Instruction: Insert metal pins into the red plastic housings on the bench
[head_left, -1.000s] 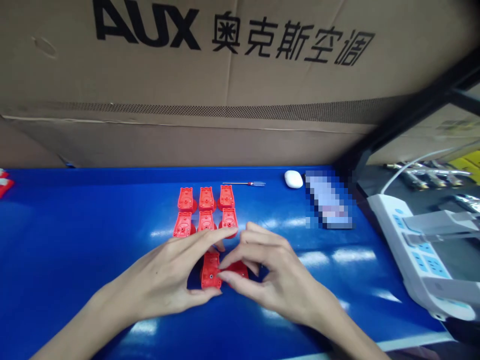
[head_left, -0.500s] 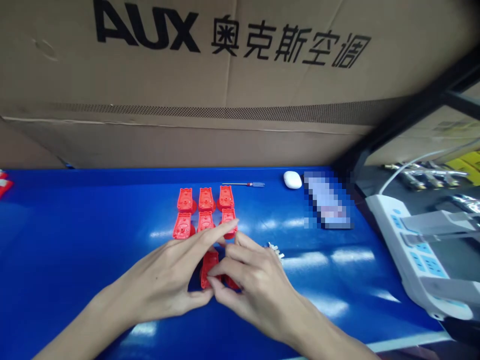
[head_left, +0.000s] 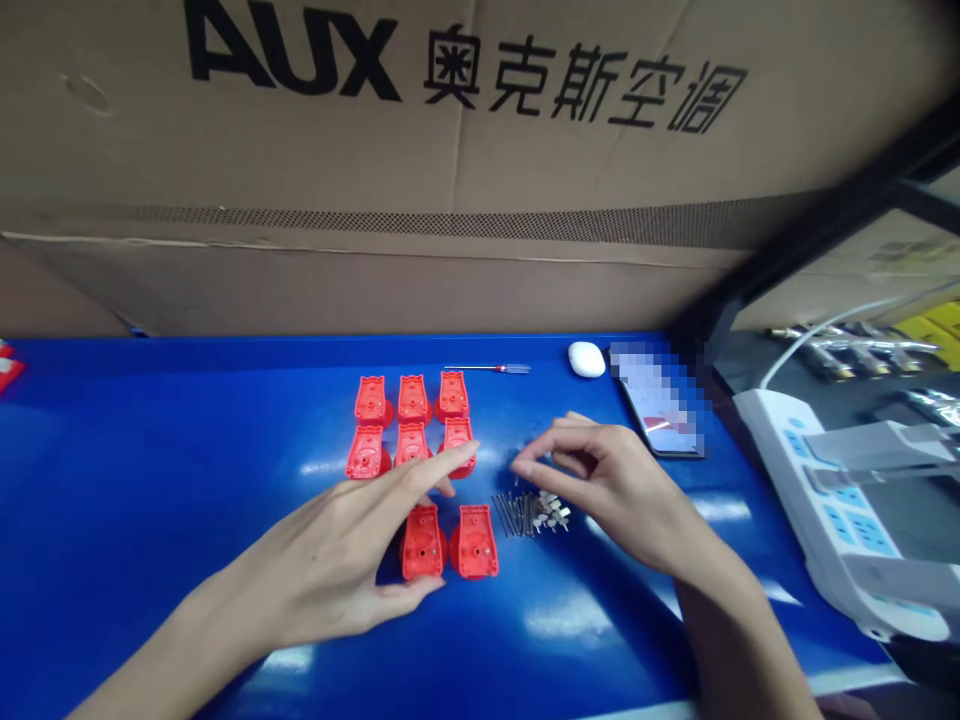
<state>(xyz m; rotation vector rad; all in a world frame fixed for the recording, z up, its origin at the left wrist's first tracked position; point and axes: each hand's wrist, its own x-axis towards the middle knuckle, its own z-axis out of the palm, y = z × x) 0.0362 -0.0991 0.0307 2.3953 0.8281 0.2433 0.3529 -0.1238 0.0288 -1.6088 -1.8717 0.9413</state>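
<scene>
My left hand (head_left: 352, 560) rests over the blue table, its thumb at the near edge of a red plastic housing (head_left: 421, 545) and its fingers around the far end, index finger stretched out. A second red housing (head_left: 475, 543) lies just to the right, apart from the hand. My right hand (head_left: 600, 475) hovers above a pile of thin dark screws (head_left: 514, 515) and small silvery metal pieces (head_left: 551, 512). Its thumb and index finger are pinched together; a tiny thing seems to show at the tips, too small to name.
Several more red housings (head_left: 412, 398) stand in two rows farther back. Behind them lie a screwdriver (head_left: 487, 369), a white rounded case (head_left: 586, 359) and a phone (head_left: 664, 405). A power strip (head_left: 825, 500) sits at the right; a large cardboard box (head_left: 450, 160) forms the back.
My right hand has moved from the red housing under my left hand to the right, over the screws and metal pieces. My left hand has stayed in place.
</scene>
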